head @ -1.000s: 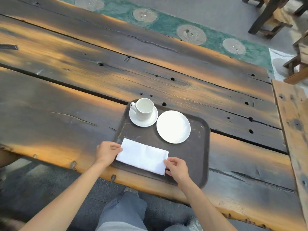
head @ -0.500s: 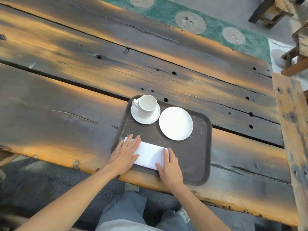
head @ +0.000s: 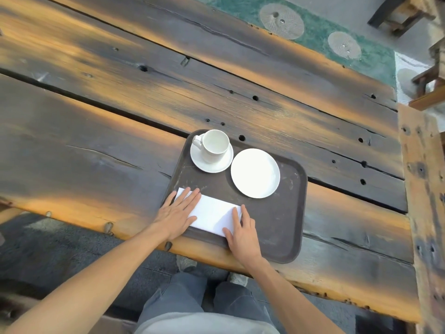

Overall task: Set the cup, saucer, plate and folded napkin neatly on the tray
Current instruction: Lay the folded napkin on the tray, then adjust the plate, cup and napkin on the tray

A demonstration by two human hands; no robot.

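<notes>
Both hands have gone from pinching the napkin's ends a second ago to lying flat on it, fingers stretched out, and they sit much as they did half a second back.

Taking the dark brown tray [head: 286, 227] as the landmark: it lies on the weathered plank table [head: 120, 116], close to the table's near edge. On the tray's far side, toward the middle, rests the white plate [head: 255, 173], bare. Just left of the plate, in the tray's far left corner, the saucer [head: 212, 165] nearly touches the plate's rim; whether they meet I cannot tell. The cup [head: 214, 145] stands upright on the saucer, handle pointing left.

Along the tray's near left part lies the folded white napkin [head: 213, 214], slanted a little against the tray's edge. The left hand [head: 178, 213] presses its left end with straight, spread fingers, palm partly over the tray's rim. The right hand [head: 240, 233] presses the napkin's right end, fingers straight, gripping nothing.
</notes>
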